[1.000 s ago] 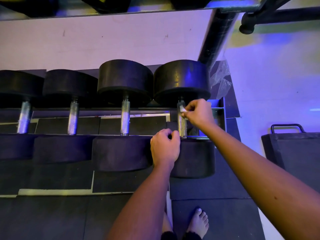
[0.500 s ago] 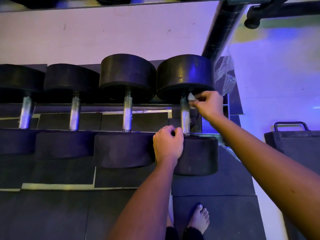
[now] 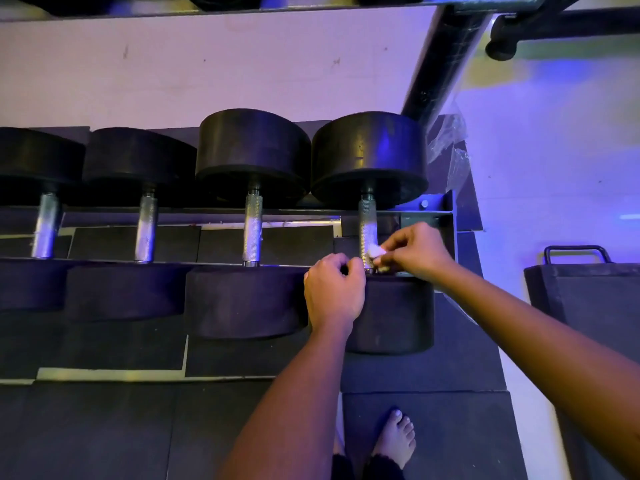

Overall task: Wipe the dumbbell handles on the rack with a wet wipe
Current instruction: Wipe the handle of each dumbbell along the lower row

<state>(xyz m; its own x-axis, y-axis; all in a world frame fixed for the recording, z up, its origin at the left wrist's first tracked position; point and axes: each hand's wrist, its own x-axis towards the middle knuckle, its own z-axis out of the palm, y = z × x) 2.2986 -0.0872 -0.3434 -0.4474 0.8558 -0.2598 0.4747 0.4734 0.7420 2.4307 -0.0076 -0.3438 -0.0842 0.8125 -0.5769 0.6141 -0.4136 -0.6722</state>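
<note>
Knurled steel under a white wet wipe (image 3: 376,252), that's the job right now. My right hand (image 3: 415,251) pinches the wadded wipe between thumb and fingertips and presses it on the near end of the handle (image 3: 367,220) of the rightmost dumbbell (image 3: 370,150), just above the near weight head. My left hand (image 3: 334,292) sits curled on top of that near head, knuckles up, fingertips tucked in by the base of the bar. Whether they actually clasp the bar, I can't tell from here.

My right forearm comes in from the right with the wrist slightly bent, and my left forearm runs straight up from below.

To do this well, I reckon the wipe wants wrapping further round the bar rather than dabbing one side. It needs firm pressure into the knurling, then long strokes right up to the far head, with a twist for the underside. The left hand's job is steadying the dumbbell so it doesn't roll on the rack (image 3: 426,216). The other handles (image 3: 252,226) wait to my left.
</note>
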